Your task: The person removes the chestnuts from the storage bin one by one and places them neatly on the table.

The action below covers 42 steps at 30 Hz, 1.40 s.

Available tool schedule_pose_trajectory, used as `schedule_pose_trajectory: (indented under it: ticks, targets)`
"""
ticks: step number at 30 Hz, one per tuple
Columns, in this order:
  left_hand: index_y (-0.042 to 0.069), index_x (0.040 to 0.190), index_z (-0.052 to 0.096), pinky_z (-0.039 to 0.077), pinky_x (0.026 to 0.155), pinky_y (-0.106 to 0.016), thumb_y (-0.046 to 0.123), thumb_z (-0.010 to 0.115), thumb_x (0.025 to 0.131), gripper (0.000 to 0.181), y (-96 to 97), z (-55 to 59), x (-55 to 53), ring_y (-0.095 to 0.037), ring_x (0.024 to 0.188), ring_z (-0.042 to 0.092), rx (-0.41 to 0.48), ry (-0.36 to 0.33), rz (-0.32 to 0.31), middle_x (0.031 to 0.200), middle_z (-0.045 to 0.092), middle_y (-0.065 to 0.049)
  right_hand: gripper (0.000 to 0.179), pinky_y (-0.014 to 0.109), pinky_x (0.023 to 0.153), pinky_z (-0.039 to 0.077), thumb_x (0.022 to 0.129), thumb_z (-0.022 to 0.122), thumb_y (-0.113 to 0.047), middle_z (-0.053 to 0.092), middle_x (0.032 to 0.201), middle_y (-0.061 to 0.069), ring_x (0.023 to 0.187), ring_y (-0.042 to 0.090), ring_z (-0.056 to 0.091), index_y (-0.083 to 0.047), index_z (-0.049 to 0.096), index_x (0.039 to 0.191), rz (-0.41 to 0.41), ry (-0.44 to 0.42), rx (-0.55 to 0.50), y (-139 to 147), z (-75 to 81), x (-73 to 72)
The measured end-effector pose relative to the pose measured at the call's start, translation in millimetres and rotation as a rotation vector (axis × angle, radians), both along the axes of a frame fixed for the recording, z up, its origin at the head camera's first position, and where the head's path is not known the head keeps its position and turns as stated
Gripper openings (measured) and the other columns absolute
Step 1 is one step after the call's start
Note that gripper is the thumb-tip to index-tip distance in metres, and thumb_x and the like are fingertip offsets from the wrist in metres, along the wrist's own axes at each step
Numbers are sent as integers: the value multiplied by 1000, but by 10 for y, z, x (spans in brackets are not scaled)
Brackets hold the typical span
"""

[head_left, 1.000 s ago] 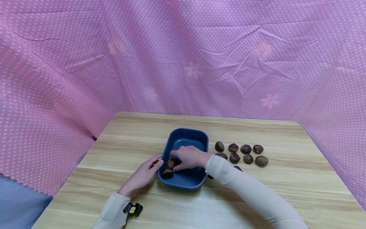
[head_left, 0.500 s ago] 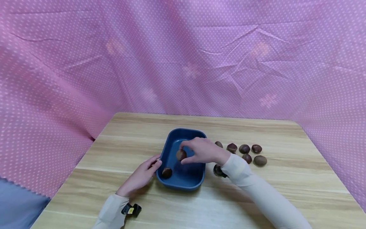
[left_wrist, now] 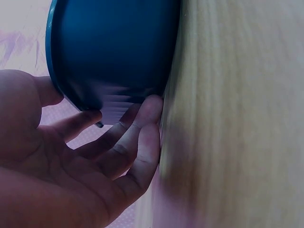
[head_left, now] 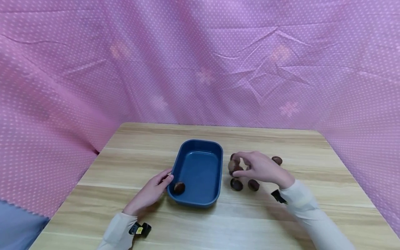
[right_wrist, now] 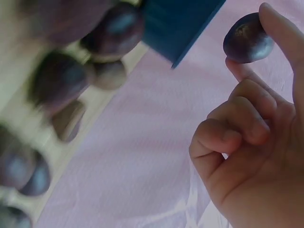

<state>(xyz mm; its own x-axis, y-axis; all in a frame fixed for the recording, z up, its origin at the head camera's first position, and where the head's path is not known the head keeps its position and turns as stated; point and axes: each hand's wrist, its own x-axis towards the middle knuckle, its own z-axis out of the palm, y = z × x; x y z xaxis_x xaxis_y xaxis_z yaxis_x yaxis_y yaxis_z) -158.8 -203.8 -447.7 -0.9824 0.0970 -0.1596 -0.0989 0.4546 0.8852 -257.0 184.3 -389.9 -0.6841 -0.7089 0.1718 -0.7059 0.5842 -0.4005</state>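
My right hand (head_left: 262, 168) pinches a brown chestnut (head_left: 233, 165) between thumb and index finger, over the chestnuts at the right of the blue container. In the right wrist view that chestnut (right_wrist: 248, 39) sits at the fingertips, the other fingers curled toward the palm. A single chestnut (head_left: 179, 188) lies inside the blue container (head_left: 200, 203), in its near left corner. My left hand (head_left: 149, 194) holds the container's left side. From the left wrist view, its thumb is at the rim and the fingers (left_wrist: 142, 142) curl against the outer wall, near the tabletop.
Loose chestnuts lie right of the container, among them a near chestnut (head_left: 236, 184), one beside it (head_left: 253, 185) and a far right one (head_left: 276, 160). My right hand hides others. A pink dotted cloth (head_left: 200, 69) hangs behind the wooden table (head_left: 150, 146).
My right hand has lifted a chestnut out of the container and carried it right, over the chestnuts on the table. One chestnut stays inside. My left hand keeps its hold on the container.
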Motion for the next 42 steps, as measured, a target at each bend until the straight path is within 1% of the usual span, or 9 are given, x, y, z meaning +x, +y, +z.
schedule_pose_trajectory:
  ticks: [5, 10, 14, 18, 25, 28, 35, 39, 42]
  targets:
    - [18, 157, 42, 50, 107, -48, 46, 46, 109, 56, 4, 2, 10, -30, 137, 51, 13, -11, 5, 158, 45, -12, 35, 21, 52, 35, 87, 82, -43, 48, 65, -14, 56, -1, 40, -26, 67, 114, -54, 21, 17, 359, -61, 90]
    - [17, 157, 41, 49, 107, -49, 45, 46, 109, 56, -4, 1, 39, -31, 137, 52, 17, -19, 14, 158, 44, -14, 40, 22, 52, 35, 87, 81, -46, 45, 62, -17, 53, -2, 36, -22, 69, 116, -109, 19, 39, 668, -187, 168]
    - [17, 157, 42, 47, 109, -50, 44, 46, 109, 55, -6, -8, 44, -30, 137, 51, 26, -21, 21, 157, 45, -12, 43, 22, 52, 35, 86, 82, -43, 44, 62, -15, 54, -2, 36, -18, 70, 118, -131, 20, 33, 844, -288, 195]
    - [18, 157, 42, 46, 110, -49, 44, 47, 109, 55, -1, -17, 41, -29, 139, 49, 30, -25, 24, 158, 45, -11, 47, 22, 54, 37, 86, 82, -43, 44, 63, -16, 55, -2, 38, -15, 69, 121, -142, 28, 46, 971, -333, 213]
    - [17, 157, 42, 48, 108, -48, 45, 46, 109, 56, 3, -8, 40, -30, 138, 50, 21, -10, 14, 157, 45, -13, 38, 29, 67, 52, 81, 86, -42, 68, 88, -16, 74, 2, 59, -24, 71, 110, -145, 73, 61, 1088, -388, 240]
    - [18, 157, 42, 48, 108, -48, 45, 46, 109, 55, 5, -9, 37, -30, 137, 51, 19, -9, 13, 157, 46, -12, 41, 29, 66, 51, 79, 87, -44, 68, 88, -16, 74, 2, 59, -24, 72, 111, -157, 72, 67, 1097, -418, 239]
    - [17, 157, 41, 49, 107, -48, 46, 46, 109, 57, 9, -16, 40, -30, 136, 52, 19, -8, 9, 157, 46, -12, 43, 23, 56, 40, 78, 86, -51, 58, 74, -18, 62, -1, 47, -28, 71, 111, -182, 22, 126, 1078, -501, 240]
    - [16, 157, 41, 50, 106, -47, 46, 46, 109, 57, 23, 3, 46, -31, 136, 53, 9, 0, 1, 158, 45, -14, 42, 24, 57, 40, 78, 86, -50, 58, 75, -16, 63, 0, 48, -27, 70, 110, -191, 14, 128, 1084, -529, 249]
    - [17, 157, 41, 50, 107, -48, 47, 46, 109, 57, 35, 14, 44, -32, 137, 51, 4, 4, -5, 159, 44, -14, 46, 25, 58, 41, 79, 86, -48, 57, 73, -15, 63, 1, 48, -22, 70, 114, -208, -9, 123, 1098, -511, 259]
